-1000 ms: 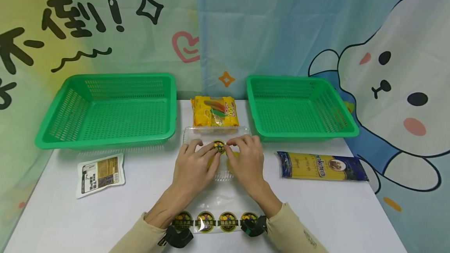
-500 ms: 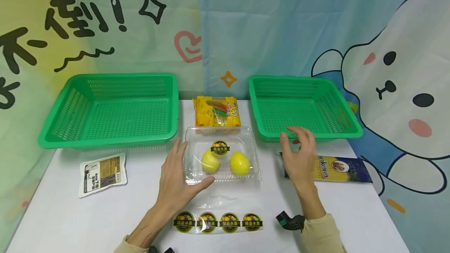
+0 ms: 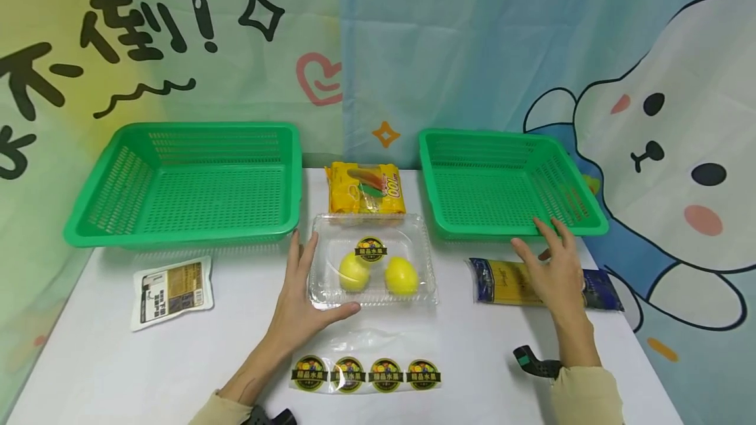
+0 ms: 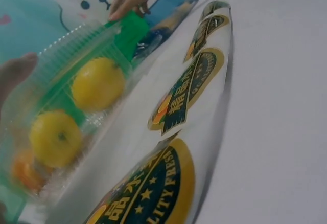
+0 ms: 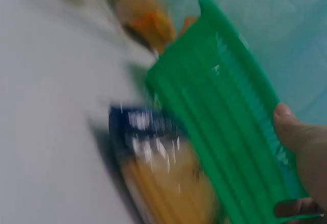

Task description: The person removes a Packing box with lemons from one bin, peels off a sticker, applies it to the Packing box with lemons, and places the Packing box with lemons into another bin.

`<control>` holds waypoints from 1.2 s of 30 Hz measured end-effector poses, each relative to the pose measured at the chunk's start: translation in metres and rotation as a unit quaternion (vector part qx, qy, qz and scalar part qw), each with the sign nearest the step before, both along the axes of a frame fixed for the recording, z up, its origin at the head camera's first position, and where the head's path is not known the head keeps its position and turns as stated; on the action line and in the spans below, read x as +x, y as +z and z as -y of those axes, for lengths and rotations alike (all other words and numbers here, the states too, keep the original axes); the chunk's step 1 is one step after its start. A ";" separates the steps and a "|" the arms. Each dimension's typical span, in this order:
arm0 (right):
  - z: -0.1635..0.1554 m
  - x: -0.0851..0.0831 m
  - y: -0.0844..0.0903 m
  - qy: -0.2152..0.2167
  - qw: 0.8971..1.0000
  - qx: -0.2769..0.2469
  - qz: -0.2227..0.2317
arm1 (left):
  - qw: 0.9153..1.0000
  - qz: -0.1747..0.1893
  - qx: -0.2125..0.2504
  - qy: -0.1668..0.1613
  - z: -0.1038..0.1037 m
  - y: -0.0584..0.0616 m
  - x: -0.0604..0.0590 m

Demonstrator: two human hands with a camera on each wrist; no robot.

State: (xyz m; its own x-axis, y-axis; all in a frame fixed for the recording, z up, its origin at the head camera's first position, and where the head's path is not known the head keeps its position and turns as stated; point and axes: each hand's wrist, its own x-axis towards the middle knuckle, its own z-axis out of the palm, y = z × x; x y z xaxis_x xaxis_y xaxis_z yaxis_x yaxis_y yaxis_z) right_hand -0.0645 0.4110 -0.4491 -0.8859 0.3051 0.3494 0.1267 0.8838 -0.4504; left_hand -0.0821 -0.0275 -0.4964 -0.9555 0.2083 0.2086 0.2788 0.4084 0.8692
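A clear plastic clamshell box (image 3: 331, 235) holds two yellow lemons (image 3: 401, 276), (image 4: 97, 84) and bears a round black-and-gold fruit sticker (image 3: 371, 249) on its lid. Along the box's left side lies my left hand (image 3: 298, 303), fingers stretched and thumb spread past the front left corner. My right hand (image 3: 558, 274) is over the spaghetti packet (image 3: 508, 283), fingers loosely bent at the front rim of the right green basket (image 3: 461, 228). Whether they touch the rim cannot be told. In the right wrist view, the thumb (image 5: 288, 124) shows beside the basket.
A clear strip with several matching stickers (image 3: 348, 374) lies in front of the box. Behind the box is a yellow snack bag (image 3: 363, 189). At the left stand a larger green basket (image 3: 183, 241) and a white-and-brown pouch (image 3: 171, 292). A printed curtain hangs behind.
Both hands have left the sticker on the lid. The left moved to the box's left side and stayed there; the right swung right, over the spaghetti packet to the right basket's rim.
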 end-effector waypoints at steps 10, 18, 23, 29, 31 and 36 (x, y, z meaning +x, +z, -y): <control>-0.017 -0.005 -0.006 0.000 0.998 0.027 -0.051 | 1.000 -0.015 -0.008 -0.018 -0.004 -0.001 -0.004; -0.016 -0.006 -0.007 0.002 0.998 0.025 -0.056 | 0.997 -0.081 0.012 -0.013 -0.006 -0.007 -0.008; -0.016 -0.006 -0.008 0.004 0.998 0.023 -0.057 | 0.990 -0.140 0.006 0.015 -0.008 -0.010 -0.007; -0.015 -0.007 -0.010 0.009 0.998 0.021 -0.063 | 0.981 -0.187 0.021 0.035 -0.011 -0.009 -0.005; -0.015 -0.008 -0.010 0.007 0.998 0.020 -0.062 | 0.981 -0.188 0.033 0.033 -0.012 -0.006 -0.004; -0.015 -0.007 -0.012 0.006 0.998 0.018 -0.063 | 0.976 -0.206 0.069 0.034 -0.016 0.006 -0.002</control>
